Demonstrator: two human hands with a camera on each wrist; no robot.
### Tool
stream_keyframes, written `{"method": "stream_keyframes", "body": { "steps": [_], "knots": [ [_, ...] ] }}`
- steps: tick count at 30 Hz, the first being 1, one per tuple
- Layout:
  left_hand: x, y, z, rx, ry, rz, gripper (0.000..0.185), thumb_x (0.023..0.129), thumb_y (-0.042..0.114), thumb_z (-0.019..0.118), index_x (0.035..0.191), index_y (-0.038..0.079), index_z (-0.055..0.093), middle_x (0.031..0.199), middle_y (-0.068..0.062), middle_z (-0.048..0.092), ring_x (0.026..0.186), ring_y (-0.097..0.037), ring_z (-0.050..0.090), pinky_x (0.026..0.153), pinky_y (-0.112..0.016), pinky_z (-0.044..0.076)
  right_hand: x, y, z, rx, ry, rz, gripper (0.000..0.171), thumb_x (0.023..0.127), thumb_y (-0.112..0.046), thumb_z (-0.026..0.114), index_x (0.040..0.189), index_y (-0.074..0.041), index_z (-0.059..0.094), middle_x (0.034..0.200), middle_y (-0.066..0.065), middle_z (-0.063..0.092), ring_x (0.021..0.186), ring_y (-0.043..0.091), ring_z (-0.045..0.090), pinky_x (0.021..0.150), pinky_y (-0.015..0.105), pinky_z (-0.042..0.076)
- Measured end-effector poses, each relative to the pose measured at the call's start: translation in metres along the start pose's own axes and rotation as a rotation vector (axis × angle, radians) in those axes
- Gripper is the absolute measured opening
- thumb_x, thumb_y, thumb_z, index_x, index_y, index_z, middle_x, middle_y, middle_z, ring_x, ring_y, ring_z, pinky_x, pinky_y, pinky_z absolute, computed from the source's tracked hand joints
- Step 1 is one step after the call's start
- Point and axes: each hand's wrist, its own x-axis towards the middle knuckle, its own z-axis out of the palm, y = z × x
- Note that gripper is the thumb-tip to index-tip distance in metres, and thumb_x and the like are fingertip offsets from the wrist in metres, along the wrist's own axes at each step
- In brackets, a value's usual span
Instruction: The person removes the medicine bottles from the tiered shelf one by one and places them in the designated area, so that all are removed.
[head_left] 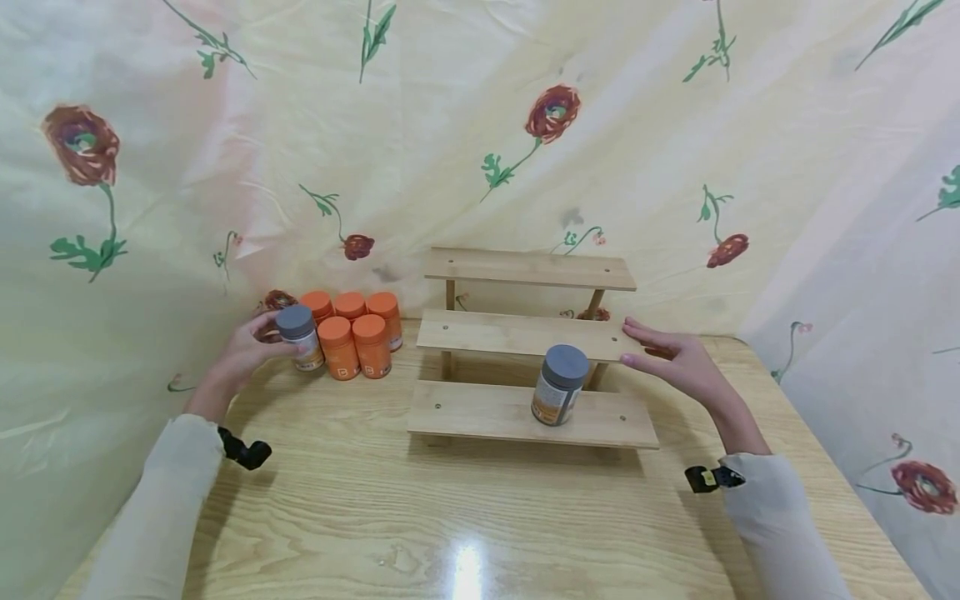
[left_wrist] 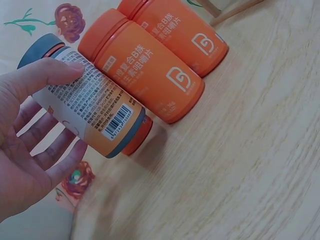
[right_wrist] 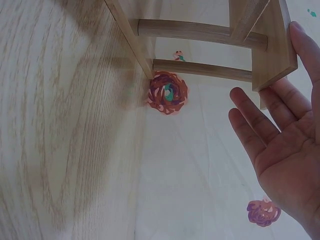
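My left hand (head_left: 253, 343) grips a supplement bottle with a grey-blue cap (head_left: 300, 337), its thumb across the white and orange label in the left wrist view. Close beside it are several orange bottles (head_left: 339, 348), partly overlapped by it in that view. A three-tier wooden display shelf (head_left: 517, 335) stands at the middle of the table. My right hand (head_left: 678, 358) holds the right end of its middle board, thumb at the front and fingers at the back; two fingers hang free below in the right wrist view. Another grey-capped bottle (head_left: 559, 387) stands on the lowest board.
The wood-grain table (head_left: 337, 517) extends under everything. Behind and at both sides hangs a flower-print cloth (head_left: 420, 150). The orange bottles stand close to the cloth at the left, and the shelf is near the back cloth.
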Motion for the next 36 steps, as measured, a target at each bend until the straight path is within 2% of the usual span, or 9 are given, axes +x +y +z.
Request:
{"method": "stream_keyframes", "body": {
  "steps": [5,10,16,19,22,24,27,31,36],
  "knots": [
    [0.001,-0.002,0.002,0.005,0.004,-0.008,0.087,0.074,0.028,0.08,0.145,0.013,0.031,0.133,-0.004,0.042,0.12,-0.022,0.043,0.103,-0.036,0.04,0.0,0.001,0.0,0.011,0.0,0.005,0.053,0.084,-0.041,0.068,0.133,-0.037,0.049,0.146,-0.011,0.04,0.132,0.004,0.04,0.095,0.015,0.044],
    [0.002,-0.006,0.003,0.013,0.012,-0.016,0.089,0.073,0.029,0.08,0.145,0.013,0.031,0.137,-0.008,0.04,0.123,-0.026,0.041,0.104,-0.039,0.039,0.0,0.003,0.001,0.008,0.002,-0.004,0.053,0.084,-0.041,0.068,0.133,-0.037,0.049,0.146,-0.011,0.04,0.13,0.0,0.04,0.094,0.013,0.043],
    [0.006,-0.011,0.005,0.015,0.031,-0.027,0.081,0.075,0.026,0.08,0.142,0.017,0.036,0.13,0.002,0.043,0.12,-0.023,0.041,0.097,-0.034,0.042,0.0,0.004,0.001,0.003,0.006,-0.01,0.052,0.084,-0.04,0.067,0.134,-0.036,0.049,0.146,-0.011,0.04,0.131,0.005,0.041,0.098,0.024,0.044],
    [0.006,-0.012,0.005,-0.006,0.026,-0.03,0.08,0.074,0.026,0.081,0.141,0.019,0.038,0.13,0.002,0.042,0.121,-0.024,0.04,0.093,-0.028,0.043,0.001,0.005,0.001,0.002,0.005,-0.021,0.054,0.085,-0.039,0.067,0.135,-0.031,0.049,0.146,-0.009,0.04,0.133,0.01,0.041,0.1,0.035,0.043],
    [0.005,-0.013,0.006,-0.003,0.012,-0.026,0.082,0.074,0.026,0.08,0.142,0.017,0.036,0.133,-0.003,0.04,0.124,-0.028,0.037,0.092,-0.025,0.043,0.001,0.005,0.001,0.015,0.005,-0.031,0.055,0.085,-0.037,0.067,0.136,-0.025,0.049,0.147,-0.007,0.04,0.133,0.012,0.04,0.1,0.038,0.042],
    [0.005,-0.014,0.006,0.0,0.009,-0.027,0.081,0.074,0.025,0.08,0.142,0.016,0.036,0.136,-0.006,0.038,0.126,-0.03,0.036,0.094,-0.026,0.043,0.002,0.005,0.001,0.019,0.004,-0.038,0.056,0.086,-0.036,0.067,0.137,-0.022,0.049,0.147,-0.006,0.04,0.133,0.011,0.041,0.1,0.034,0.043],
    [0.004,-0.014,0.007,0.013,0.0,-0.025,0.082,0.075,0.024,0.079,0.143,0.015,0.034,0.14,-0.011,0.035,0.128,-0.032,0.035,0.095,-0.027,0.043,0.002,0.006,0.001,0.026,0.003,-0.043,0.056,0.086,-0.035,0.068,0.137,-0.021,0.05,0.146,-0.006,0.04,0.131,0.003,0.041,0.098,0.022,0.044],
    [0.004,-0.016,0.008,0.026,-0.019,-0.019,0.085,0.076,0.024,0.079,0.145,0.011,0.03,0.143,-0.016,0.033,0.128,-0.032,0.036,0.09,-0.021,0.045,0.002,0.006,0.0,0.034,0.002,-0.043,0.056,0.085,-0.035,0.068,0.137,-0.022,0.05,0.146,-0.008,0.04,0.128,-0.005,0.04,0.093,0.009,0.041],
    [0.005,-0.018,0.01,0.034,-0.029,-0.011,0.085,0.078,0.022,0.077,0.146,0.007,0.028,0.142,-0.018,0.035,0.126,-0.033,0.038,0.084,-0.015,0.046,0.001,0.006,0.0,0.029,0.001,-0.041,0.055,0.085,-0.036,0.068,0.136,-0.026,0.05,0.146,-0.008,0.04,0.128,-0.005,0.04,0.093,0.008,0.041]
  ]
}}
